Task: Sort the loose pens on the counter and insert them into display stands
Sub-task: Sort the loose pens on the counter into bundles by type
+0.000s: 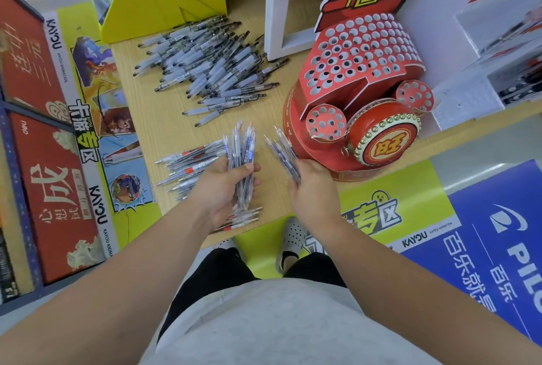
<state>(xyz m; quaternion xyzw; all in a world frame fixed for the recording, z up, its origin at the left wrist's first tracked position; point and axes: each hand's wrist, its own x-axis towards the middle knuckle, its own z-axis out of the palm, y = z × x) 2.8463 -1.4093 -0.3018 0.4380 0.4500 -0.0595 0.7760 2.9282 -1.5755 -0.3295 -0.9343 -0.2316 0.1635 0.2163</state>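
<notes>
Left hand [225,188] curled round a thick bundle of blue pens [241,156] over the surface [146,130] near its front edge, right hand [311,185] gripping a thinner bundle [282,150] just beside the red display stand [352,71], red pens [187,168] fanned under the left hand, bare wood beyond, black pens [211,71] heaped farther back

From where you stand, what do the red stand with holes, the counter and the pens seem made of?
Red stand: probably printed cardboard, matte, from its thin folded edges and punched holes. Counter: pale wood grain; real wood or laminate, I cannot tell. Pens in the left hand and right hand: clear plastic, ink tubes showing through.
</notes>
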